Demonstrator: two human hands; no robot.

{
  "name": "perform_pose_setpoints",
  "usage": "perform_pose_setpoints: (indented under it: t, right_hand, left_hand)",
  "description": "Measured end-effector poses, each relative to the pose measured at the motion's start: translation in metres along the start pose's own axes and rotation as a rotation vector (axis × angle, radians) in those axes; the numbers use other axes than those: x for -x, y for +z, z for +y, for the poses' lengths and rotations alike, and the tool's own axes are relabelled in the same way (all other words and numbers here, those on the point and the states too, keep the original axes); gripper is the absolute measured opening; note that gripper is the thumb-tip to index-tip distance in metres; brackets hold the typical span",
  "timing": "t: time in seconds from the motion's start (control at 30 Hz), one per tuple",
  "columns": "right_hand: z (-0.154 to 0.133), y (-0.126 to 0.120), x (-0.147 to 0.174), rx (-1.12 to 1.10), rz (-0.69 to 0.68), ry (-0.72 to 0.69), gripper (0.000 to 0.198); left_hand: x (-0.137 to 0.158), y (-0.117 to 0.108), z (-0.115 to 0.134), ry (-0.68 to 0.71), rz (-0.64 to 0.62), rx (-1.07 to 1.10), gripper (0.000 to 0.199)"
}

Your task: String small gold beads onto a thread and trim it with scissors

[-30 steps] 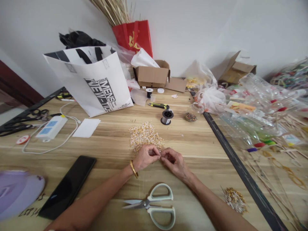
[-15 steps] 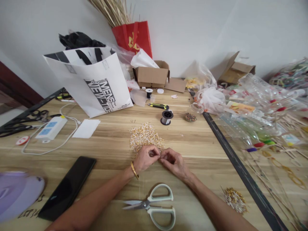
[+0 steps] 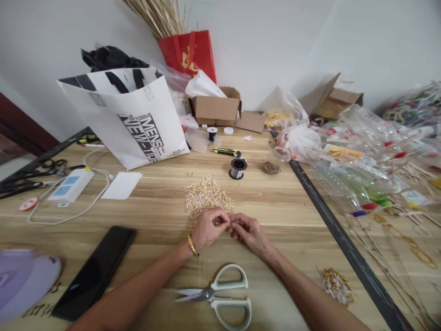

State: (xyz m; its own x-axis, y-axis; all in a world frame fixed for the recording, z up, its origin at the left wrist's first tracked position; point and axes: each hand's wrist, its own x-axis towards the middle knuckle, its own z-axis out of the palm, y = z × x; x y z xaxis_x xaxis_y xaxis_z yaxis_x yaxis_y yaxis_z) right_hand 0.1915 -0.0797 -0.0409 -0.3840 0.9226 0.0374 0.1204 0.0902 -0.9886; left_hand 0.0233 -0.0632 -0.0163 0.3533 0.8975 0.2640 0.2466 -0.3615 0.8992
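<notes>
My left hand [image 3: 211,225], with a gold bangle at the wrist, is closed in a pinch. Its fingertips meet those of my right hand [image 3: 248,232], also pinched, just in front of a loose pile of gold and white bead-like pieces [image 3: 206,195]. A thin, pale wire [image 3: 200,271] hangs below the left hand toward the scissors. Between the fingertips is something tiny, mostly hidden by the fingers. Scissors [image 3: 220,294] with pale green handles lie partly open nearer me. By my right forearm sits a small gold and silver cluster [image 3: 334,286] with fine ends sticking out.
Behind the pile stand a wire spool [image 3: 237,168], a utility knife [image 3: 225,152] and a jar of beads [image 3: 274,163]. A phone [image 3: 94,271], power strip [image 3: 70,186] and white bag [image 3: 127,119] are leftward. Plastic bottles [image 3: 372,133] crowd the right beyond a dark strip.
The fingertips have shifted slightly, and the right hand's fingers are curled a little differently. The whole view has moved slightly; the objects on the table stay in place.
</notes>
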Motion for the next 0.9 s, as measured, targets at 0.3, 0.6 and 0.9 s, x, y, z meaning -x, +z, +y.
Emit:
perform_pose_setpoints:
  t: [0.3,0.6,0.9]
  right_hand:
    - [0.0001,-0.0006,-0.0002,0.011,0.004,0.010,0.027]
    - [-0.0024,-0.0010,-0.0003,0.048,0.011,-0.005,0.026]
    - [-0.0028,-0.0011,0.0006,0.158,0.021,-0.040,0.023]
  left_hand:
    - [0.0011,0.0012,-0.0029,0.054,0.019,-0.025,0.013]
    - [-0.0004,-0.0028,-0.0018,-0.115,0.005,0.105,0.007]
    - [-0.0014,-0.0075,-0.0033,-0.236,-0.014,0.209,0.017]
